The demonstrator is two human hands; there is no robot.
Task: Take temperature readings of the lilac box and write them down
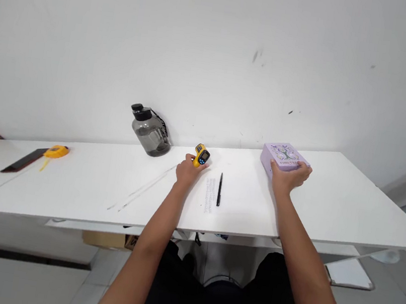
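The left hand's fingers are closed around the yellow-and-black infrared thermometer [201, 156], its small display facing up; the left hand [187, 172] is at the middle of the white surface [350, 209]. The right hand [288, 177] clamps its fingers and thumb about the near end of a lilac printed box [282, 153], toward the surface's right end. Between the forearms, a black pen [219, 190] lies just beside faint lines of writing [209, 196]. Leftward stand a smoky water bottle [151, 135] and, farther off, a yellow tape measure [57, 151].
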